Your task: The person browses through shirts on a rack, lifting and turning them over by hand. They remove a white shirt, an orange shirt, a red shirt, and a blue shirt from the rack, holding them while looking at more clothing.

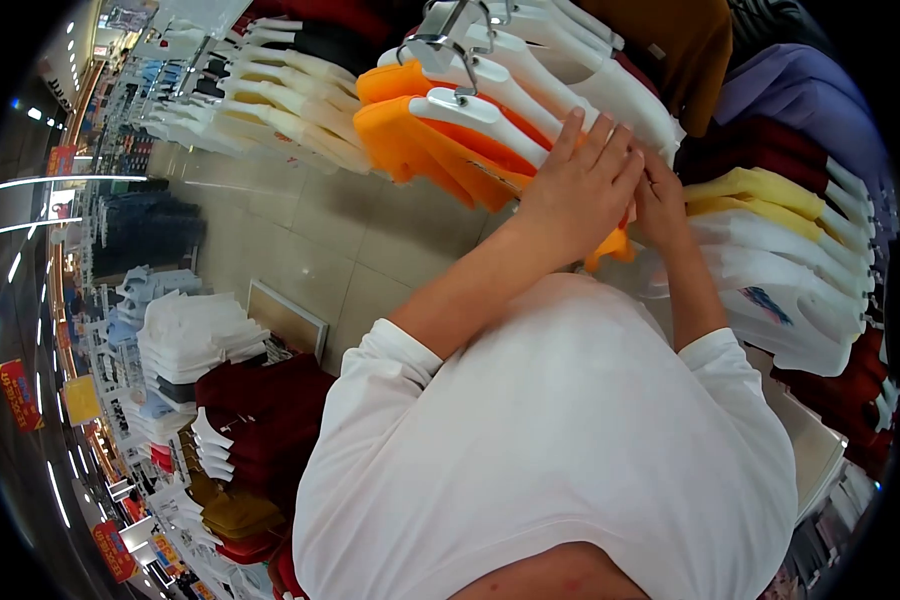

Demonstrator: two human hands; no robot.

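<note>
Orange shirts (410, 140) hang on white plastic hangers (478, 122) from a metal rack bar (440, 42). Over the front orange shirt's far shoulder lies my left hand (578, 190), its fingers stretched out and its thumb hidden. My right hand (660, 200) is close against it, fingers bent in at the edge of the orange cloth and partly covered by the left hand. A bit of orange fabric (612, 248) hangs below both hands. Behind the orange shirts are white garments (620, 95) on hangers.
Cream shirts (290, 105) hang at the upper left. To the right are yellow shirts (760, 190), white shirts (800, 300) and purple garments (795, 95). Maroon clothes (260, 400) and a white stack (195, 325) stand at the left, beside a tiled floor (310, 215).
</note>
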